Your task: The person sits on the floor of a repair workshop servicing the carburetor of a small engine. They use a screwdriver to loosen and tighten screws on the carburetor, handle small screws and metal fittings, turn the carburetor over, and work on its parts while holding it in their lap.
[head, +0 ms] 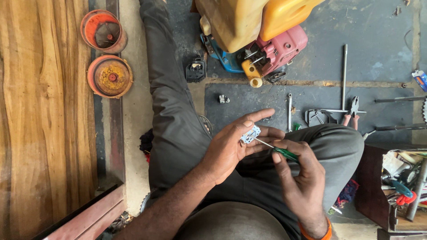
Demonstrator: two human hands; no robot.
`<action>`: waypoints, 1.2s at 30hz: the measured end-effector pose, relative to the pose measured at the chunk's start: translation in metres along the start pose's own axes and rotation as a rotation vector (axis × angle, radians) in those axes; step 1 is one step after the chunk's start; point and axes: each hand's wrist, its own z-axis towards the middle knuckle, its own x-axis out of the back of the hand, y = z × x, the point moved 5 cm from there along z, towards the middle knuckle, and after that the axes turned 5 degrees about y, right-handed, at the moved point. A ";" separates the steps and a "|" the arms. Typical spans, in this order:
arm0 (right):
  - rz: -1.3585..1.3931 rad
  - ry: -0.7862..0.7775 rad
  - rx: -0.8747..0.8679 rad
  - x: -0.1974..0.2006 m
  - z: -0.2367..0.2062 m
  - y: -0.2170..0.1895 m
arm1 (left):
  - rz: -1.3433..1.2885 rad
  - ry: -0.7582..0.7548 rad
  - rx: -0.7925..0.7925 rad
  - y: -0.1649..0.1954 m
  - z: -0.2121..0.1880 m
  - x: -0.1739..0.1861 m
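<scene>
Left hand [231,144]: closed round a small pale metal part [250,134], perhaps a carburettor.
Right hand [300,180]: pinched on a green-handled screwdriver [276,150].
Floor [378,53]: scuffed dark concrete.

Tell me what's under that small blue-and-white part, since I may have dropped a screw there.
Under the small blue-and-white part are the left hand's fingers, cradling it. The palm below it is covered; no loose screw shows.

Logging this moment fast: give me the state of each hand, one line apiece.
Left hand: closed around a small white and blue part.
Right hand: closed on a green-handled screwdriver, its tip at that part.
</scene>
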 end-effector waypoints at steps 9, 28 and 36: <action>0.079 0.000 -0.055 0.001 0.000 0.005 | -0.011 0.014 -0.003 0.004 0.001 0.001; 0.047 -0.006 -0.062 -0.002 0.002 0.005 | 0.008 0.009 -0.004 0.004 0.003 0.000; 0.000 0.010 -0.011 -0.003 -0.001 0.001 | 0.010 0.043 -0.018 0.005 0.004 0.003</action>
